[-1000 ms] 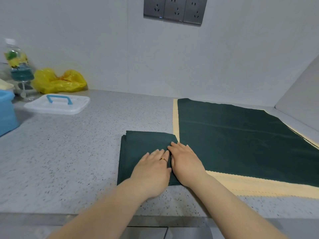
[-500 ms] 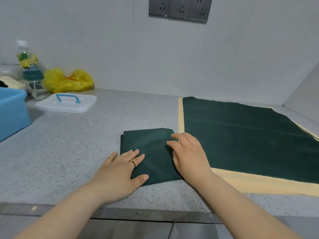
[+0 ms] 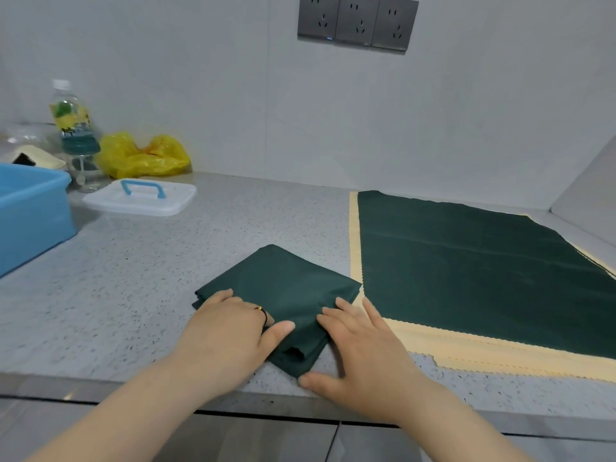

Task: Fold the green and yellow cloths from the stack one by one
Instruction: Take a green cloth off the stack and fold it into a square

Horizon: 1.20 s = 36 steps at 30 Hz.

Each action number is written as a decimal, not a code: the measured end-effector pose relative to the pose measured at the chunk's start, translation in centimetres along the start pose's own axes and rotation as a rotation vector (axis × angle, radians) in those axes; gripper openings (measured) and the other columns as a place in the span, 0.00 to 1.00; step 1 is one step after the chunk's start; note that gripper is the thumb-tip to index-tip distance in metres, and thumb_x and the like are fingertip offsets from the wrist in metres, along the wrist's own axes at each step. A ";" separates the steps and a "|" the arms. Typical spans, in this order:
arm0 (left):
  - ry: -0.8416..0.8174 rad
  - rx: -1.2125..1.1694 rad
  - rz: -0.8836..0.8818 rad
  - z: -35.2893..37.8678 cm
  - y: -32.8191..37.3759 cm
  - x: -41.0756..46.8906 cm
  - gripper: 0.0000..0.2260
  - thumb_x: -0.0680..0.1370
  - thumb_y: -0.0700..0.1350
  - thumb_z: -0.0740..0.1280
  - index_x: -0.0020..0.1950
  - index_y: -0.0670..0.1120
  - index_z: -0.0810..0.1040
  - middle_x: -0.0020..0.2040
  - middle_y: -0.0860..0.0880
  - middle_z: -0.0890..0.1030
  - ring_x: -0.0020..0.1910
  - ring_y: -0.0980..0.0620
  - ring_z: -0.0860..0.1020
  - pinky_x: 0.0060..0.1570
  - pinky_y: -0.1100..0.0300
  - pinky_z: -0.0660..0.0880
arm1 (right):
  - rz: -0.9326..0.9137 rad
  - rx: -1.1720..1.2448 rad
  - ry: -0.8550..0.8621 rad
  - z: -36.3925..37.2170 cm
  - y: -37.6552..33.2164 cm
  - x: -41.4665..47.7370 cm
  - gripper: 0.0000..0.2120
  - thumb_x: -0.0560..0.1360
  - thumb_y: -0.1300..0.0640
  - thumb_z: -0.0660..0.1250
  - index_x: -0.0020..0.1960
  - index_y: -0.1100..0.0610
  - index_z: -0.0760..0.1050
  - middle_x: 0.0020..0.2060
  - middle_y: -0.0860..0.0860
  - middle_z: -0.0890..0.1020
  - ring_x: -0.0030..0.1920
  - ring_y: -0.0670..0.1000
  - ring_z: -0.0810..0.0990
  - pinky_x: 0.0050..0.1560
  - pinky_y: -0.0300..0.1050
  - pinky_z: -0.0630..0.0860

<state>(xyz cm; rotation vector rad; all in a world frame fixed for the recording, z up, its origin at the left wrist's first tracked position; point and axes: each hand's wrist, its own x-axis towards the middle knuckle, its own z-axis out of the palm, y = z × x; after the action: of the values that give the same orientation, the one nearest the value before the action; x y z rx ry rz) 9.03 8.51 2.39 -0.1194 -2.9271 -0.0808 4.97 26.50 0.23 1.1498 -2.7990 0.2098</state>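
Head view: folded green cloth (image 3: pixel 286 301) sits cornerwise on the counter (image 3: pixel 133 295) between both hands, one corner pointing at the front edge.
Left hand (image 3: pixel 230 331) rests flat on its left corner. Right hand (image 3: pixel 363 348), fingers straight and spread, touches its right edge. The cloth stack (image 3: pixel 466 268) lies just right of that hand.

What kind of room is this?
Probably a kitchen or utility room: a speckled stone counter against a wall, three sockets above it, and a blue tub and bottle on it.
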 end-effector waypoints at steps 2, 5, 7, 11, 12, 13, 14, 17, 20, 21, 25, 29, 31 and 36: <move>0.018 -0.038 0.026 -0.3 -0.2 -0.4 0.20 0.80 0.58 0.46 0.32 0.51 0.64 0.33 0.53 0.71 0.40 0.56 0.69 0.52 0.66 0.60 | -0.023 -0.001 -0.045 0.0 0.5 -0.7 0.47 0.66 0.27 0.55 0.75 0.52 0.48 0.75 0.43 0.48 0.72 0.39 0.35 0.67 0.40 0.26; 0.007 -0.143 0.016 -0.3 -0.3 -0.7 0.20 0.80 0.55 0.50 0.31 0.47 0.58 0.30 0.52 0.65 0.37 0.55 0.66 0.39 0.59 0.62 | -0.047 0.031 -0.048 0.4 0.1 -1.7 0.49 0.64 0.28 0.59 0.75 0.50 0.45 0.75 0.42 0.44 0.69 0.36 0.32 0.64 0.37 0.24; 0.015 -0.223 0.034 -0.1 -0.2 -1.0 0.20 0.80 0.54 0.52 0.31 0.46 0.57 0.29 0.50 0.63 0.34 0.54 0.64 0.36 0.59 0.62 | -0.007 0.052 -0.042 0.7 0.0 -2.1 0.45 0.67 0.32 0.61 0.75 0.49 0.46 0.75 0.41 0.44 0.72 0.38 0.36 0.61 0.35 0.22; 0.044 -0.315 0.132 0.0 -0.5 -1.6 0.20 0.77 0.60 0.54 0.36 0.49 0.75 0.33 0.52 0.75 0.41 0.58 0.70 0.39 0.73 0.62 | -0.025 0.091 0.103 0.8 -0.1 -2.7 0.40 0.67 0.34 0.64 0.73 0.48 0.56 0.74 0.41 0.53 0.74 0.40 0.49 0.67 0.34 0.32; 0.006 -0.366 0.123 -0.2 -0.9 -1.7 0.19 0.74 0.64 0.54 0.42 0.55 0.79 0.38 0.58 0.77 0.46 0.63 0.70 0.44 0.77 0.62 | -0.031 0.040 0.115 0.6 -0.1 -2.8 0.39 0.63 0.33 0.68 0.69 0.50 0.65 0.71 0.43 0.63 0.72 0.42 0.60 0.71 0.35 0.47; -0.045 -0.427 0.114 -0.5 -1.2 -1.8 0.20 0.69 0.69 0.55 0.49 0.61 0.78 0.42 0.65 0.76 0.50 0.71 0.68 0.49 0.80 0.61 | 0.001 0.033 0.096 0.3 -0.3 -3.1 0.37 0.58 0.32 0.71 0.62 0.50 0.75 0.65 0.44 0.74 0.65 0.43 0.72 0.65 0.35 0.65; -0.080 -0.452 0.134 -0.8 -1.5 -2.0 0.27 0.62 0.74 0.54 0.56 0.66 0.73 0.48 0.73 0.70 0.54 0.78 0.62 0.54 0.82 0.57 | 0.003 0.032 0.098 0.2 -0.4 -3.2 0.33 0.55 0.31 0.73 0.54 0.49 0.79 0.57 0.44 0.80 0.57 0.43 0.79 0.55 0.33 0.74; -0.170 -0.416 0.180 -1.0 -2.9 -2.5 0.44 0.46 0.83 0.46 0.60 0.70 0.54 0.58 0.78 0.51 0.55 0.87 0.43 0.54 0.87 0.41 | -0.029 0.047 0.138 0.1 -0.3 -3.7 0.21 0.62 0.39 0.71 0.51 0.47 0.80 0.54 0.40 0.80 0.54 0.37 0.79 0.51 0.27 0.72; -0.243 -0.456 0.145 -0.9 -4.2 -3.1 0.46 0.44 0.83 0.51 0.60 0.72 0.48 0.61 0.79 0.43 0.58 0.83 0.44 0.54 0.87 0.43 | 0.004 0.236 0.217 0.2 1.4 -3.5 0.15 0.77 0.51 0.61 0.63 0.47 0.72 0.58 0.29 0.66 0.59 0.24 0.59 0.57 0.14 0.52; -0.261 -0.469 0.133 -0.9 -4.4 -3.3 0.47 0.44 0.82 0.54 0.60 0.72 0.47 0.62 0.79 0.42 0.60 0.81 0.45 0.54 0.86 0.44 | 0.032 0.292 0.227 0.1 1.6 -3.7 0.15 0.78 0.52 0.59 0.64 0.46 0.71 0.56 0.27 0.64 0.57 0.22 0.56 0.54 0.13 0.50; -0.191 -0.455 0.099 0.0 -4.7 -3.5 0.43 0.56 0.68 0.72 0.60 0.71 0.46 0.60 0.79 0.44 0.61 0.78 0.48 0.53 0.88 0.43 | 0.159 0.467 0.209 -0.5 1.7 -4.3 0.15 0.78 0.57 0.59 0.45 0.36 0.72 0.36 0.19 0.71 0.47 0.21 0.66 0.46 0.17 0.62; -0.088 -0.477 0.074 0.7 -4.4 -3.4 0.35 0.66 0.57 0.73 0.60 0.69 0.51 0.56 0.78 0.51 0.56 0.82 0.51 0.52 0.89 0.44 | 0.271 0.574 0.231 -0.3 2.2 -4.5 0.19 0.78 0.58 0.59 0.29 0.49 0.63 0.26 0.32 0.73 0.32 0.37 0.71 0.34 0.30 0.66; -0.013 -0.488 0.044 0.9 -4.1 -3.2 0.31 0.69 0.52 0.72 0.62 0.67 0.56 0.55 0.76 0.56 0.58 0.78 0.55 0.52 0.89 0.43 | 0.327 0.629 0.249 -0.4 2.2 -4.4 0.20 0.78 0.58 0.59 0.28 0.51 0.62 0.22 0.36 0.72 0.28 0.39 0.69 0.32 0.31 0.65; 0.125 -0.498 -0.015 2.1 -3.8 -2.9 0.23 0.74 0.37 0.66 0.65 0.54 0.70 0.54 0.68 0.66 0.61 0.67 0.63 0.52 0.89 0.44 | 0.333 0.734 0.283 -0.8 1.5 -4.4 0.15 0.76 0.60 0.62 0.33 0.46 0.72 0.30 0.39 0.79 0.32 0.40 0.74 0.32 0.29 0.67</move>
<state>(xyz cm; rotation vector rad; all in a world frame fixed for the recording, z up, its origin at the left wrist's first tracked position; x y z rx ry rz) 11.14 4.62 -0.44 -0.1602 -2.7182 -0.7872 7.05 30.73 0.23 0.6341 -2.6758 1.3919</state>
